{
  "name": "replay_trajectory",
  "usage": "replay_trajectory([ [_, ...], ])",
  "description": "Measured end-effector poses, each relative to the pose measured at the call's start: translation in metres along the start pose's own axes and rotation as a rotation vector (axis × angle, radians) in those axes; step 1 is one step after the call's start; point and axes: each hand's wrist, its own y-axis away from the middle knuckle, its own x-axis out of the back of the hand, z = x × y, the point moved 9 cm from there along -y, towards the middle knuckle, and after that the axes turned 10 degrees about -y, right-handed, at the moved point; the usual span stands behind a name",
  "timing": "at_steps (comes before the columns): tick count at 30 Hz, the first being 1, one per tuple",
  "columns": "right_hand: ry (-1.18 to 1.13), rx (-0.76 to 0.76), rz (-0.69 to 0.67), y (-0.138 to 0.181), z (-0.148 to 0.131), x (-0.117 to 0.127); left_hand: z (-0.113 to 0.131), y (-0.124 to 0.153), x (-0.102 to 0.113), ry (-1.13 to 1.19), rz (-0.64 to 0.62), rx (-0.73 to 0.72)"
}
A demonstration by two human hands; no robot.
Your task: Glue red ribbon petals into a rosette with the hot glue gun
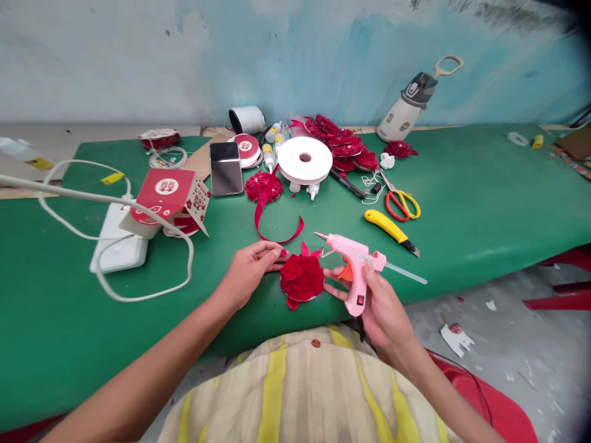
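Note:
A red ribbon flower (pixel 302 277) lies on the green table (pixel 484 203) near its front edge. My left hand (pixel 252 267) rests just left of it, fingers pinched on a small red piece at the flower's edge. My right hand (pixel 376 301) grips a pink hot glue gun (pixel 355 264) by the handle, its nozzle pointing left above the flower, a clear glue stick poking out the back. A loose red ribbon strip (pixel 272 218) curls on the table beyond the flower.
Behind lie a yellow utility knife (pixel 390 229), red and yellow scissors (pixel 401 203), a white tape spool (pixel 305 160), several finished red flowers (pixel 344 144), a phone (pixel 226 168), a red paper box (pixel 170 200), a white power strip (pixel 117 240) with cables, and a water bottle (pixel 409 107).

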Motion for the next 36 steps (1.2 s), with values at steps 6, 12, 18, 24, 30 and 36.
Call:
replay_trajectory([
  [6,0.114,0.042,0.019,-0.025,-0.013,0.001,-0.015,0.033,0.0,0.107,0.066,0.042],
  [12,0.207,0.055,-0.053,-0.05,-0.015,-0.012,-0.021,0.051,0.002,0.019,0.118,0.038],
  [18,0.228,0.094,-0.028,-0.045,-0.019,-0.006,0.0,0.047,0.019,-0.216,0.199,-0.07],
  [24,0.23,0.186,-0.023,-0.034,-0.033,0.003,0.017,0.04,0.01,-0.207,0.124,-0.121],
  [30,0.25,0.233,-0.067,-0.014,-0.048,-0.001,0.017,0.028,0.02,-0.195,0.23,-0.137],
  [36,0.372,0.13,-0.104,-0.004,-0.037,-0.012,0.021,0.018,0.015,-0.185,0.256,-0.163],
])
